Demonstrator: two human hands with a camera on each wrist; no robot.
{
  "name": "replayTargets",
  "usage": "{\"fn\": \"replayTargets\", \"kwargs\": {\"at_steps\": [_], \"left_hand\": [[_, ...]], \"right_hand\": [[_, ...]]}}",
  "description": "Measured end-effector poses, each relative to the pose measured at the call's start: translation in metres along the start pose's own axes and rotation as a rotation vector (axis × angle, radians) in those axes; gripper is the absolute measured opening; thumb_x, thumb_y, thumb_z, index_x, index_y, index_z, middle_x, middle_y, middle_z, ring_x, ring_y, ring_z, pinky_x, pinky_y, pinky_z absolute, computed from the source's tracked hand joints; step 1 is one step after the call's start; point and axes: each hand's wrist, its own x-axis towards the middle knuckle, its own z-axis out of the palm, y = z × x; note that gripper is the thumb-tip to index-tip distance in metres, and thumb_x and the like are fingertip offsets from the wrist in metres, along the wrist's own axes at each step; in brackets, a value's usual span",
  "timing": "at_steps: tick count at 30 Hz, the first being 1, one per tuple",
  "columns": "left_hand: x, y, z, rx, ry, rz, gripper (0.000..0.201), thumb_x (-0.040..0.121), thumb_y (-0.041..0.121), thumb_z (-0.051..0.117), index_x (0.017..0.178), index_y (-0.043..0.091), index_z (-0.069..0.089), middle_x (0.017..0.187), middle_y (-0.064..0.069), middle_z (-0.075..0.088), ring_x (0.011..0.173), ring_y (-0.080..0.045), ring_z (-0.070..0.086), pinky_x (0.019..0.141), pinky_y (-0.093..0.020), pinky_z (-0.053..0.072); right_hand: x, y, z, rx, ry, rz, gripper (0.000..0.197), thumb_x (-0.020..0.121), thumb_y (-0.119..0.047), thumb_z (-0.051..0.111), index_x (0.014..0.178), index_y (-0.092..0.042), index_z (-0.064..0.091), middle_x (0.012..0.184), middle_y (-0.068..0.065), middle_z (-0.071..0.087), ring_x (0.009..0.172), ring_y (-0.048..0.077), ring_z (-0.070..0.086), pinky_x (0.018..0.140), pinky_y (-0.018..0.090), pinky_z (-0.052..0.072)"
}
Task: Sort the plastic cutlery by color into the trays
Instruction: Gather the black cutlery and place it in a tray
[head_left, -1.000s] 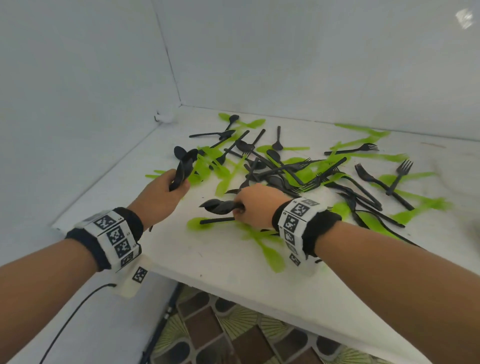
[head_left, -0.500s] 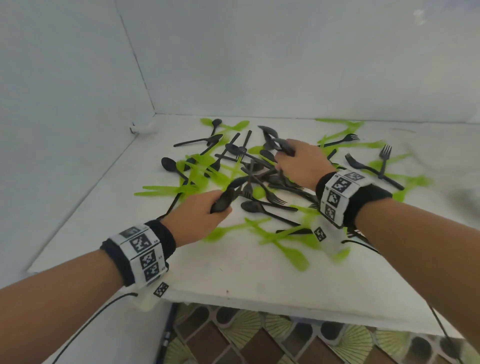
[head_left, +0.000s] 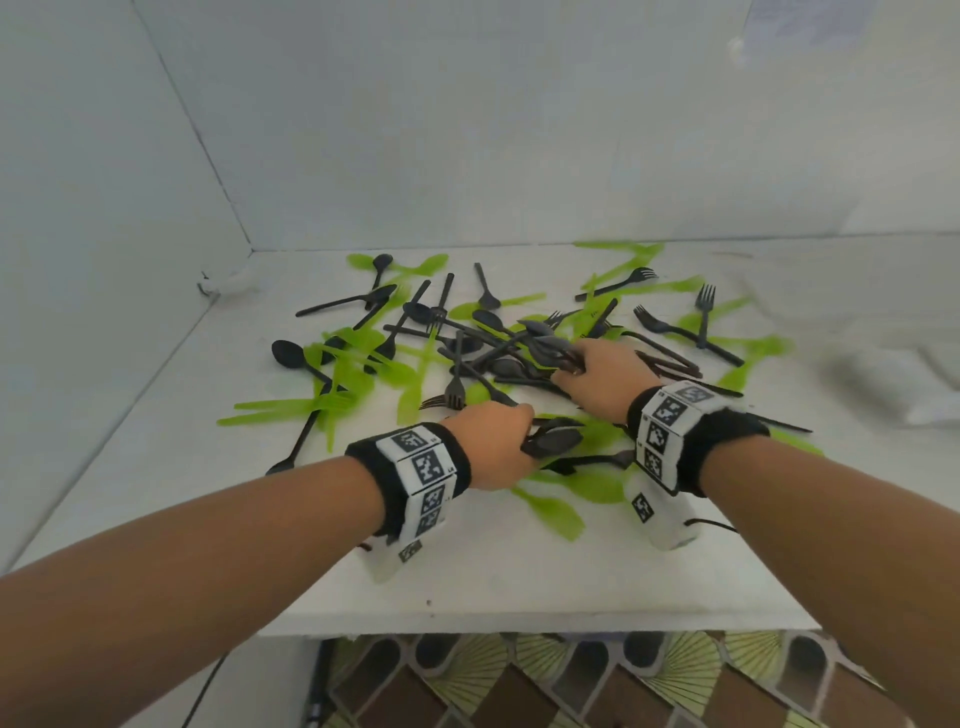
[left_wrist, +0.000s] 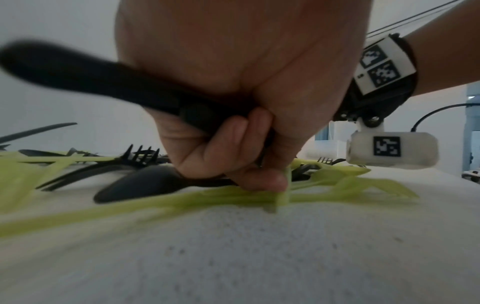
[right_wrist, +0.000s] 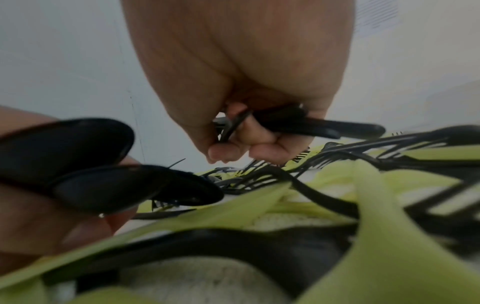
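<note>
Head cam: high, looks fwd/down over table (head_left: 493, 582). Wrist cams: near-surface, close behind each hand. Shared: cutlery pile (head_left: 467, 353); left hand (right_wrist: 39, 216) at right-wrist frame's lower left.

I've got black spoons (head_left: 553, 441) gripped in my left hand (head_left: 488, 449), bowls poking out to the right of the fist, and just under those knuckles a green piece (left_wrist: 182, 202) lies flat on the table. My right hand (head_left: 597, 379) holds a bundle of black cutlery (head_left: 545, 345), its ends fanning out to the left of my fingers. Beyond and to either side of both grips sprawls the mixed heap (head_left: 415, 343), black forks and spoons crisscrossed over lime-green ones.
</note>
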Motion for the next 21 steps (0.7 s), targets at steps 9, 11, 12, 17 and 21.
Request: {"fn": "replayTargets", "kwargs": {"at_steps": [9, 11, 12, 17, 21], "left_hand": [[0.012, -0.014, -0.005, -0.150, 0.065, -0.158, 0.031, 0.096, 0.044, 0.059, 0.104, 0.014, 0.062, 0.099, -0.007, 0.068, 0.095, -0.028, 0.064, 0.072, -0.031, 0.044], [0.014, -0.017, -0.005, -0.190, 0.080, -0.209, 0.021, 0.094, 0.034, 0.062, 0.100, 0.014, 0.060, 0.099, -0.007, 0.066, 0.096, -0.028, 0.062, 0.072, -0.030, 0.041], [0.015, -0.019, -0.005, -0.231, 0.083, -0.243, 0.018, 0.092, 0.030, 0.064, 0.099, 0.015, 0.057, 0.098, -0.006, 0.064, 0.096, -0.027, 0.061, 0.071, -0.030, 0.041], [0.020, -0.030, -0.003, -0.472, 0.133, -0.363, 0.026, 0.088, 0.022, 0.069, 0.104, 0.015, 0.050, 0.101, -0.006, 0.063, 0.092, -0.024, 0.064, 0.077, -0.037, 0.053], [0.013, -0.035, -0.001, -0.665, 0.277, -0.404, 0.028, 0.092, 0.024, 0.067, 0.112, 0.016, 0.049, 0.100, -0.004, 0.066, 0.090, -0.022, 0.069, 0.069, -0.033, 0.051]], "right_hand": [[0.009, 0.008, 0.004, 0.022, -0.011, 0.029, 0.023, 0.097, -0.039, 0.058, 0.108, -0.018, 0.057, 0.102, 0.005, 0.062, 0.094, 0.027, 0.059, 0.084, 0.038, 0.050], [0.011, 0.007, 0.003, 0.028, -0.025, 0.028, 0.024, 0.098, -0.039, 0.058, 0.109, -0.018, 0.056, 0.100, 0.003, 0.061, 0.090, 0.025, 0.058, 0.079, 0.036, 0.048], [0.012, 0.005, 0.002, 0.025, -0.032, 0.018, 0.023, 0.098, -0.038, 0.057, 0.109, -0.018, 0.055, 0.097, 0.002, 0.060, 0.088, 0.024, 0.058, 0.076, 0.035, 0.045], [0.023, -0.004, -0.004, 0.029, -0.067, -0.020, 0.016, 0.099, -0.029, 0.052, 0.097, -0.014, 0.060, 0.084, 0.001, 0.070, 0.084, 0.025, 0.066, 0.075, 0.037, 0.054], [0.035, -0.017, -0.001, -0.033, -0.101, -0.095, 0.007, 0.098, -0.022, 0.053, 0.097, -0.016, 0.056, 0.095, 0.003, 0.067, 0.088, 0.026, 0.063, 0.075, 0.032, 0.047]]}}
